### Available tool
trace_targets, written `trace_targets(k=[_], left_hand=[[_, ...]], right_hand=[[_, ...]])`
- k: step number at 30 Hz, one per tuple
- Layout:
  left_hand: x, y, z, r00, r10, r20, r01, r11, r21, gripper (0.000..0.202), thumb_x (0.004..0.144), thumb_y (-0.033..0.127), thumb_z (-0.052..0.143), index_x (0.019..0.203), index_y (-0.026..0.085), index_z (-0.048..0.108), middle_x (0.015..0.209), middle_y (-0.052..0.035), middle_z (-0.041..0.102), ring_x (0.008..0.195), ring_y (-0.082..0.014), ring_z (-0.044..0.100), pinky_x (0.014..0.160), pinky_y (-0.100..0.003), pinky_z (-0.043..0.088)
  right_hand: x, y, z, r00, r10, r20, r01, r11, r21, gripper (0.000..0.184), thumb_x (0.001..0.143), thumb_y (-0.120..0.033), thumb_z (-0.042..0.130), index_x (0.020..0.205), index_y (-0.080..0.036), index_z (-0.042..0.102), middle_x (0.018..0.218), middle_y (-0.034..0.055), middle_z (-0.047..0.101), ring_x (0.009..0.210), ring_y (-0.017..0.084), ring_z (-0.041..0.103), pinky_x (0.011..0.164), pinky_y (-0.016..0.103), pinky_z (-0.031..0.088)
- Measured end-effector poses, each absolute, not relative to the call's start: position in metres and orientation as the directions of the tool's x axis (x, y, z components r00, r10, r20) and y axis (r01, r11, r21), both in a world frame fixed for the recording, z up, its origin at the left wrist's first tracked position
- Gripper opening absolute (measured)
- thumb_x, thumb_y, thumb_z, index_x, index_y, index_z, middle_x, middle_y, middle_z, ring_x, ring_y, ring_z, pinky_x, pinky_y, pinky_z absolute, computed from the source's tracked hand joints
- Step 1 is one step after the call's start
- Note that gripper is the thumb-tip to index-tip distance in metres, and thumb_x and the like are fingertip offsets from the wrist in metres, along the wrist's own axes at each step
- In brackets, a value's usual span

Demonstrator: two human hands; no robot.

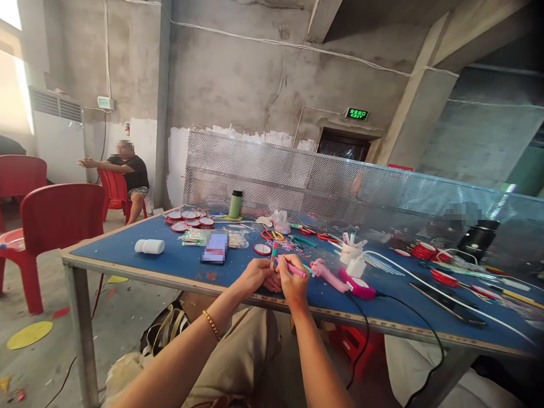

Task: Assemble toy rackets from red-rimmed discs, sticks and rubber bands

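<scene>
My left hand (256,274) is closed on a thin strip (274,253) with green and reddish parts, held upright just above the table's front edge. In my right hand (294,288) is a pink marker pen (296,270), its tip side close to the strip. Whether the pen touches the strip is too small to tell. Beyond my hands lies a small red-rimmed drum-like disc (262,249). A pink hot glue gun (327,275) lies to the right, beside a magenta device (357,284) with a black cable.
Left on the blue table (114,255) are a white bottle (149,246), a phone (215,247), packaged sticks (193,237), red-rimmed discs (189,220) and a green bottle (236,204). Pliers (304,242) and a pen cup (351,251) lie ahead. A seated person (135,173) is far left.
</scene>
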State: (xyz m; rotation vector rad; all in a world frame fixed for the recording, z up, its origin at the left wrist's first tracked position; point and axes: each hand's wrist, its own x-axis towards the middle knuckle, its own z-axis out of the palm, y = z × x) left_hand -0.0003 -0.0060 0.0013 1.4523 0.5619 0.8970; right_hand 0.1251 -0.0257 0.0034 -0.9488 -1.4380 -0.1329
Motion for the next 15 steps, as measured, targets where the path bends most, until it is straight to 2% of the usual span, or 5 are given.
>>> trace_targets(k=[15], left_hand=[[0.0005,-0.0067,0.0034,0.569,0.802,0.179,-0.156,-0.108,0.982,0.028,0.096,0.037,0.059,0.112,0.014,0.063,0.102,-0.0055,0.068,0.082,-0.0155,0.067,0.072,-0.033,0.058]], right_hand=[[0.1255,-0.024,0.0041,0.135,0.461,0.877,0.622,0.65,-0.437,0.036,0.096,-0.044,0.06,0.073,-0.016,0.06,0.062,-0.0049,0.059,0.054,0.009,0.056,0.057,0.025,0.048]])
